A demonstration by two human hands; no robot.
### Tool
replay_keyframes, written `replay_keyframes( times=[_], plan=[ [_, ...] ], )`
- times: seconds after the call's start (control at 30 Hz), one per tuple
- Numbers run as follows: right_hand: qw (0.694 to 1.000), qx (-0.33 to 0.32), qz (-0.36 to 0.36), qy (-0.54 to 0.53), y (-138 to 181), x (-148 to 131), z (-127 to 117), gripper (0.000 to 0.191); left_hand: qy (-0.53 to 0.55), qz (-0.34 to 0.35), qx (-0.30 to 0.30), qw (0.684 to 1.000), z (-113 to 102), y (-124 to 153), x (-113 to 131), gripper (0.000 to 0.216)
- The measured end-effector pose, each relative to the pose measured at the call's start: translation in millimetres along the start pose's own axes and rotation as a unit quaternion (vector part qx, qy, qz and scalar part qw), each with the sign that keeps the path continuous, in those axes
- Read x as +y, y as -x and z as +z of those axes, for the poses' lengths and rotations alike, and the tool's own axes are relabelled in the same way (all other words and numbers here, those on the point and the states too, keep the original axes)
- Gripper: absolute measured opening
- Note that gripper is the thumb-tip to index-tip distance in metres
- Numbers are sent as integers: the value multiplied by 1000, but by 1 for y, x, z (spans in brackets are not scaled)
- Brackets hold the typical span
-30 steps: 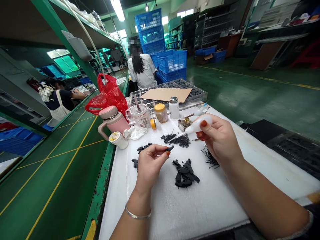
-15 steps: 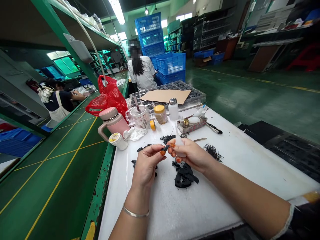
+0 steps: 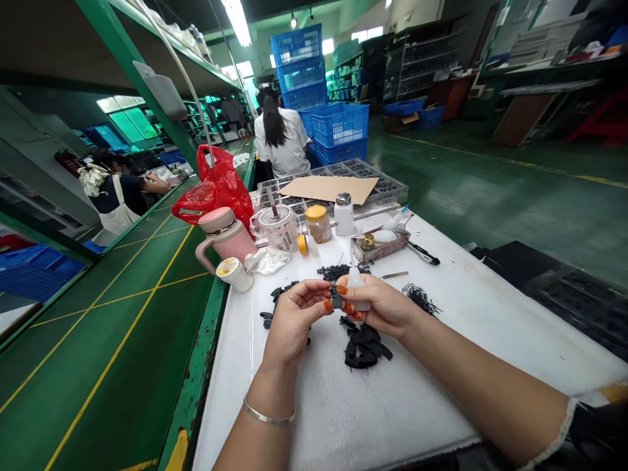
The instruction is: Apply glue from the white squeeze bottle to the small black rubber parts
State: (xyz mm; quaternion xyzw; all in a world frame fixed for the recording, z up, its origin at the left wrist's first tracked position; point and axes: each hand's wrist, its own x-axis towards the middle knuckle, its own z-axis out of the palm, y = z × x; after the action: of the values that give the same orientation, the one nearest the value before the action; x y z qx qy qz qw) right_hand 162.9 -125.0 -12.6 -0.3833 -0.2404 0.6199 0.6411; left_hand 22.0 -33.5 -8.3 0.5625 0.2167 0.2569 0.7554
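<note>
My left hand (image 3: 293,324) is closed, its thumb and fingertips pinching a small dark plastic part (image 3: 336,296). My right hand (image 3: 388,306) touches the same part with its thumb and fingertips. Tucked in that right hand is a translucent white squeeze bottle (image 3: 358,288) with a thin tip pointing up. The fingers partly cover both the part and the bottle. Below the right hand lies a pile of black plastic pieces (image 3: 366,347) on the white tabletop (image 3: 373,412). More black pieces (image 3: 267,317) lie beside the left hand, which partly hides them.
Behind the hands are tiny black parts (image 3: 333,271), a small box (image 3: 380,248), a white pump bottle (image 3: 344,216), a jar (image 3: 318,224) and a pink thermos (image 3: 228,235). Black pins (image 3: 420,299) lie to the right. A green bench (image 3: 122,327) runs along the left. Two people sit farther off.
The dark part has been turned between my fingers, and more of its face shows now. Both hands stay close together; the view has shifted slightly.
</note>
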Motion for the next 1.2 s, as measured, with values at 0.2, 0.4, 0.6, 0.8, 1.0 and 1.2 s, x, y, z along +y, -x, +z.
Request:
replay_keyframes(
  times=[0.2,0.4,0.6,0.8,1.0,1.2],
  plan=[
    [998,21,-50,36,2,-1,7,18,54,-42,16,998,1,0,2,30],
    [996,61,-47,48,4,-7,7,18,61,37,132,989,-13,-4,9,29],
    [993,71,-66,62,5,-16,2,23,-81,137,206,966,-28,-12,8,21],
    [996,76,-32,20,5,-24,-8,20,-558,161,167,797,-23,-27,-9,15],
    [997,31,-40,50,10,-24,-5,17,-735,100,107,662,-15,-33,-23,19],
    [993,26,-66,93,10,-24,-3,20,-721,106,109,676,-17,-34,-24,15]
  ],
)
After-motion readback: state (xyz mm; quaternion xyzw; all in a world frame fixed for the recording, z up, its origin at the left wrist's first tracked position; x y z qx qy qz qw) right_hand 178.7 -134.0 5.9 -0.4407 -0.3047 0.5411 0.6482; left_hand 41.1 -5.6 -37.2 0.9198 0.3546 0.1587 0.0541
